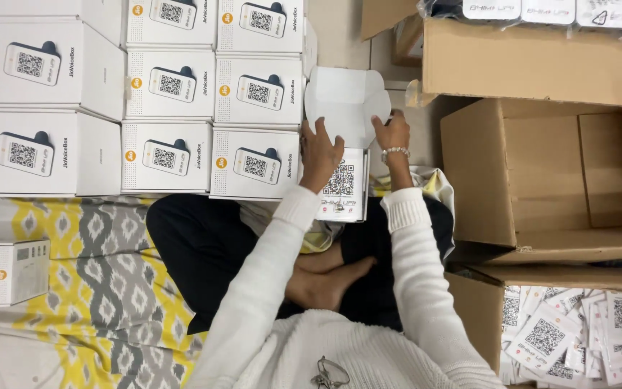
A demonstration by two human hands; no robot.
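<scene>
I sit cross-legged on the floor with a small white carton (347, 184) standing open in front of my knees. My left hand (320, 153) holds its left side. My right hand (391, 133), with a bead bracelet at the wrist, grips the right edge of the raised white lid flap (345, 97). A printed square code panel shows on the carton's front between my forearms. Both arms wear white knitted sleeves.
Stacked rows of identical white product boxes (167, 155) fill the left and far side. One lone box (5, 272) lies at the left on a yellow-grey patterned cloth (102, 266). Open brown cardboard cartons (541, 180) stand right; a lower one holds several printed code cards (577, 335).
</scene>
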